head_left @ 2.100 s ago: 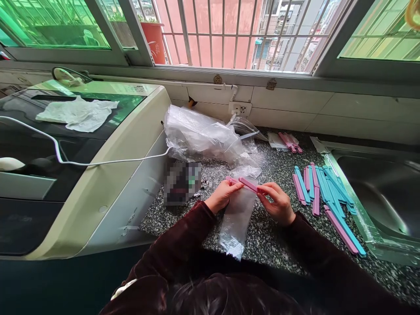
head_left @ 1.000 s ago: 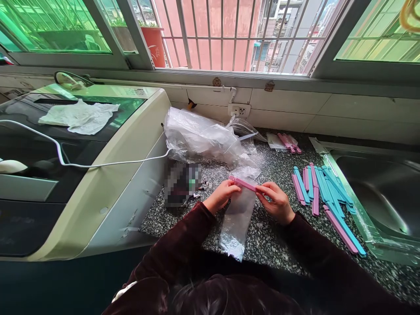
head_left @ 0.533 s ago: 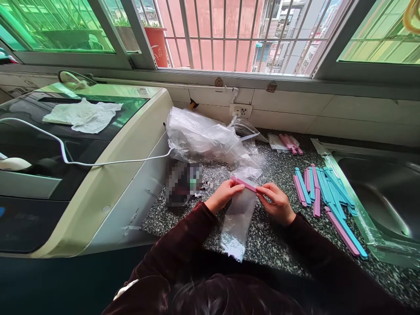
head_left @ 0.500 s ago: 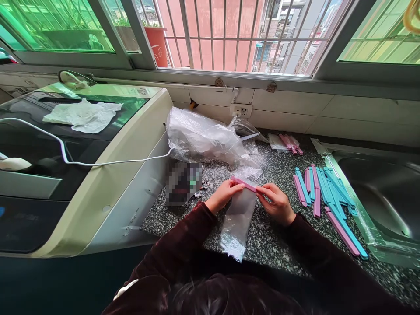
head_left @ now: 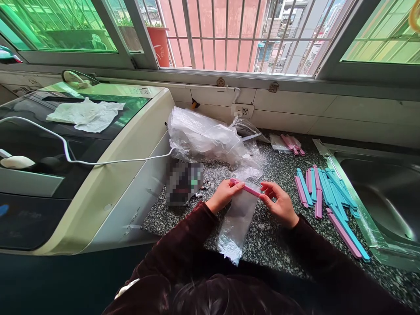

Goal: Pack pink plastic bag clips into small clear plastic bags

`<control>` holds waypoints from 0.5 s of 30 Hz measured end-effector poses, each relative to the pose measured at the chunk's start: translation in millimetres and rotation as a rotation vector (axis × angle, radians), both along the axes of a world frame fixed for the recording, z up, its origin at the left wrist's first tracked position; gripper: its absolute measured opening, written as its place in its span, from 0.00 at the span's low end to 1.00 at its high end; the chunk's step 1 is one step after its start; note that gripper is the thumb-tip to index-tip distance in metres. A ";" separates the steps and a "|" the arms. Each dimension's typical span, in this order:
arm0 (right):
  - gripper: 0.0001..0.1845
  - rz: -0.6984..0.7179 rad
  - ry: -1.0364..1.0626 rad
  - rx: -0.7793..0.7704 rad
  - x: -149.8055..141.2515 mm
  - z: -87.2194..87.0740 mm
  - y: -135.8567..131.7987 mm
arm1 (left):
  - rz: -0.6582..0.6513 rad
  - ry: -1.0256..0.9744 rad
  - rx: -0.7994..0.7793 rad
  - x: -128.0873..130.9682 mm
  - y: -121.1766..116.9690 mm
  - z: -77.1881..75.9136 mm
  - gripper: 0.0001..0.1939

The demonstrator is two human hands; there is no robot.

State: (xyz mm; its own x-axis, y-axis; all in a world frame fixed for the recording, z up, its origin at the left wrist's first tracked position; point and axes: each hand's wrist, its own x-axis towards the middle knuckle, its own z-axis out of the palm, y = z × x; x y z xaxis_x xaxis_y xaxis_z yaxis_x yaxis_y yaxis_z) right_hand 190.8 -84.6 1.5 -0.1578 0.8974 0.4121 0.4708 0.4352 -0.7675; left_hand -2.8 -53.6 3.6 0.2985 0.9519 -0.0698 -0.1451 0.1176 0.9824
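Observation:
A pink bag sealing clip (head_left: 251, 190) lies across a clear plastic bag (head_left: 239, 214), over the speckled counter. My left hand (head_left: 226, 194) pinches the clip's left end between thumb and fingers. At the right end, my right hand (head_left: 277, 203) is curled with a fingertip and thumb against the clip. The bag hangs down from the clip toward my body, its lower end crinkled and shiny. Whether the clip is fully closed over the bag cannot be made out.
Several pink and blue clips (head_left: 328, 192) lie right of my hands, beside a steel sink (head_left: 377, 197). Behind them rests a small packet of pink clips (head_left: 290, 143). Crumpled clear plastic (head_left: 203, 135) lies at the back. A washing machine (head_left: 131, 175) with a white cable stands left.
My right hand has shifted slightly right and down along the clip to its end, its fingers spreading a little. My left hand keeps its hold. The bag's lower end has swung slightly left.

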 end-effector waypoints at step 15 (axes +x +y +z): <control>0.15 0.017 0.075 -0.234 -4.2 3.1 -1.6 | -0.042 -0.025 0.025 1.4 -3.8 4.1 0.23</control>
State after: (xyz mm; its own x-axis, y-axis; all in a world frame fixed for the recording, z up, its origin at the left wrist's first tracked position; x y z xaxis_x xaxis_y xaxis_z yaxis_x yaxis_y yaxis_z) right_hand 186.6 -86.1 4.6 -0.1508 0.9671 0.2047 0.4024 0.2492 -0.8809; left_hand -1.4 -57.3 7.7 0.3396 0.9398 -0.0384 -0.1648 0.0996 0.9813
